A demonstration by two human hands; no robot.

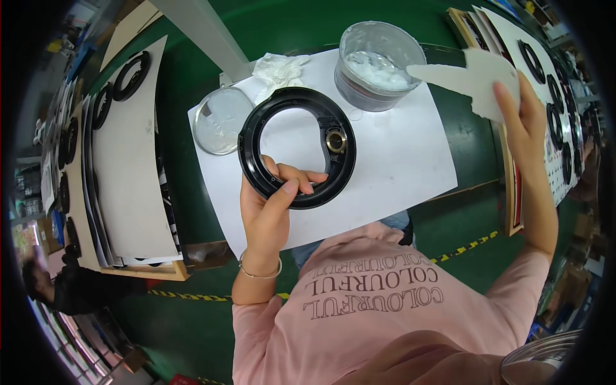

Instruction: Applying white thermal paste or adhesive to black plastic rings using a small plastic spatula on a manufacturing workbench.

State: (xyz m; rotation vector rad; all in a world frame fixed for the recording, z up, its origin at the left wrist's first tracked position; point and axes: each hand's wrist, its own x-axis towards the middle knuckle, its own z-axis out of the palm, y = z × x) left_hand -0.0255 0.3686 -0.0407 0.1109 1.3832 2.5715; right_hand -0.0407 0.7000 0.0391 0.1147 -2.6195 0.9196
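My left hand (266, 202) grips the near edge of a black ring-shaped part (341, 168), its thumb on top and fingers through the opening. A brass-coloured round insert (336, 142) sits in the part's right side. My right hand (527, 122) is closed on a cream-white piece of card (491, 76) with a long narrow tip. That tip overlaps the right rim of a grey translucent tub (366, 97); whether it touches cannot be told. White paste (378, 67) lies inside the tub.
Under the work lies a white paper sheet (404, 151) on a green table. A clear round lid (222, 122) and crumpled white tissue (280, 70) lie at its far left. Racks of boards with black rings (133, 76) flank both sides. A grey post (202, 35) rises behind.
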